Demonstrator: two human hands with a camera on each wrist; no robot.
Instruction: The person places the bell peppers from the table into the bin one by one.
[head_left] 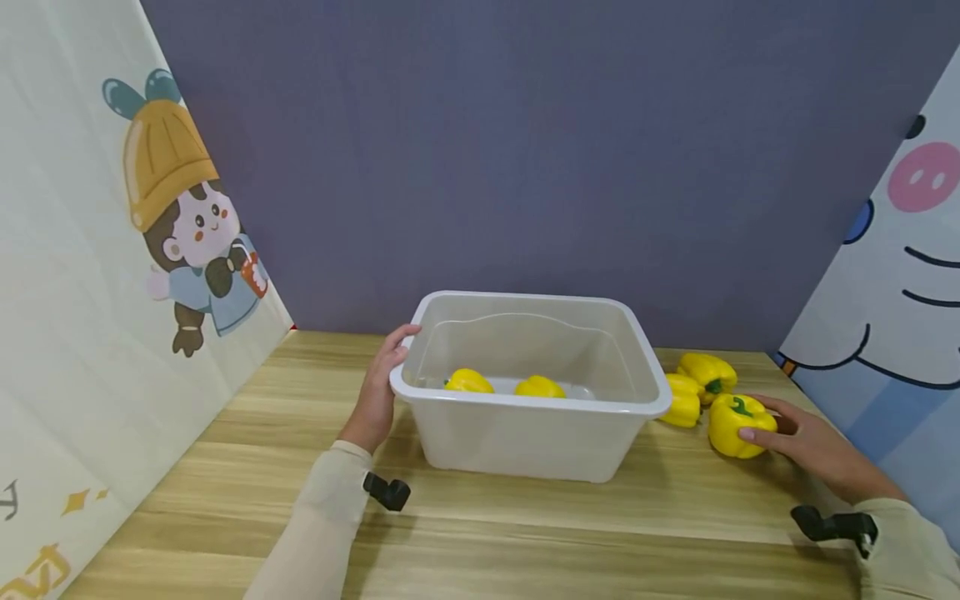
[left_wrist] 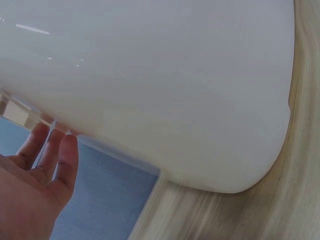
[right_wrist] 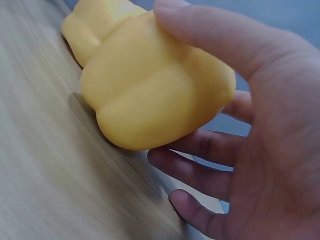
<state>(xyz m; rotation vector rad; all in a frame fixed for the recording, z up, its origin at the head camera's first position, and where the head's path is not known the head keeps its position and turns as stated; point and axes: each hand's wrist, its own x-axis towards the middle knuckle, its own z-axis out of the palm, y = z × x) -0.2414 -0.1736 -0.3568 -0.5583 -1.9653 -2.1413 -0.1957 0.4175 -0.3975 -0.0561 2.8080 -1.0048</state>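
A whitish plastic bin (head_left: 525, 437) stands on the table, with two yellow bell peppers (head_left: 468, 381) (head_left: 540, 387) showing inside. At its left rim my left hand (head_left: 377, 392) holds on, and in the left wrist view its bent fingers (left_wrist: 67, 160) meet the rim from below. To the right of the bin, my right hand (head_left: 813, 446) grips another yellow bell pepper (head_left: 735, 429) between thumb and fingers, its green stem up. The right wrist view has that bell pepper (right_wrist: 150, 90) close up, low over the tabletop; whether it touches the table I cannot tell.
Two more yellow bell peppers (head_left: 708, 371) (head_left: 681, 402) lie between the bin and my right hand, close to the held one. Behind the wooden table (head_left: 480, 533) rises a dark grey-blue panel (head_left: 525, 150). Printed cartoon sheets flank it on the left and right.
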